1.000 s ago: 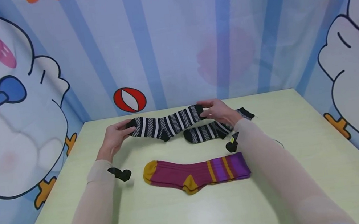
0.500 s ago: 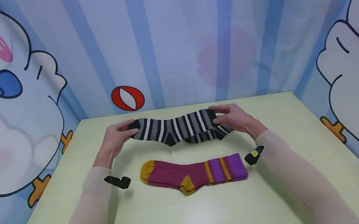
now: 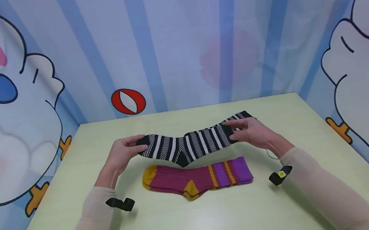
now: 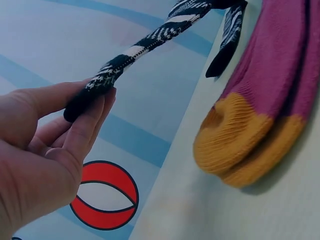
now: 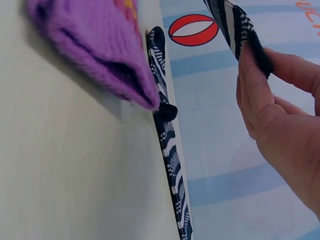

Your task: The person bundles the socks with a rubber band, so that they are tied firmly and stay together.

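Note:
A black-and-white striped sock [image 3: 187,144] is stretched sideways between my two hands, lifted off the table. My left hand [image 3: 121,155] pinches its black toe between thumb and fingers, as the left wrist view also shows. At the other end my right hand [image 3: 254,132] pinches the black cuff. A matching striped sock [image 5: 170,155] lies on the table behind, mostly covered by the held one in the head view. In front lies a pair of maroon-and-purple socks [image 3: 198,177], one on the other, with mustard toe, heel and stripes.
The pale yellow-green table [image 3: 196,222] ends at the back against a blue striped curtain [image 3: 185,55] with a printed red ball shape [image 3: 128,101]. Printed white cartoon ducks [image 3: 13,129] cover both side walls. A black wrist camera [image 3: 280,175] sits on each sleeve.
Both hands have brought the held striped sock nearer, toward the maroon pair, and slightly right. My right hand has moved right and down, and the sock now hides most of its match behind.

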### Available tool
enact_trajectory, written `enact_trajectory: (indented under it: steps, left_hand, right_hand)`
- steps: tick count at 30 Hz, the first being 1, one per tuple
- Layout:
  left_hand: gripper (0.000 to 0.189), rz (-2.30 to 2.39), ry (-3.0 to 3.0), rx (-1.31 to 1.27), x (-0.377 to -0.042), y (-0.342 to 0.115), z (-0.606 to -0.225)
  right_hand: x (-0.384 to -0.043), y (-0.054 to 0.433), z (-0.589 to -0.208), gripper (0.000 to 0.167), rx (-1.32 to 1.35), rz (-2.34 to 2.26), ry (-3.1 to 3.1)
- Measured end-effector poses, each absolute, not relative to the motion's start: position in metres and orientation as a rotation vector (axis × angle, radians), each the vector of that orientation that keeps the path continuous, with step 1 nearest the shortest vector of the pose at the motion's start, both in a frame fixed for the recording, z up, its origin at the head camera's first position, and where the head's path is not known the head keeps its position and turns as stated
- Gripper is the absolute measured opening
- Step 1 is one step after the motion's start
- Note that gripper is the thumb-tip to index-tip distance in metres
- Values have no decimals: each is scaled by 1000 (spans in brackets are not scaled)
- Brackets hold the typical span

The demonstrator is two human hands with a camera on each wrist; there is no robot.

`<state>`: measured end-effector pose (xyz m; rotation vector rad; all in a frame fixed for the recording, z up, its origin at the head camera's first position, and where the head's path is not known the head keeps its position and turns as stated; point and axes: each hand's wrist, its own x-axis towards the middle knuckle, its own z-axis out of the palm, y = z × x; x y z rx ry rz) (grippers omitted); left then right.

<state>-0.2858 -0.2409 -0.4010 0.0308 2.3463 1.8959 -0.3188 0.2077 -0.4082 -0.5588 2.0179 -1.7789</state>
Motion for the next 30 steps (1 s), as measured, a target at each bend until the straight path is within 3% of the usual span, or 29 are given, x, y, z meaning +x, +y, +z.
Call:
enact_trajectory:
  steps: [13, 30]
  left_hand:
    - [50, 1713, 2305, 109, -261, -231, -407]
    - [42, 1422, 2503, 140, -256, -231, -431]
  right_hand:
    - [-291, 234, -410, 62, -474, -1700, 1919]
    - [-269, 220, -435, 62, -516, -1422, 2176]
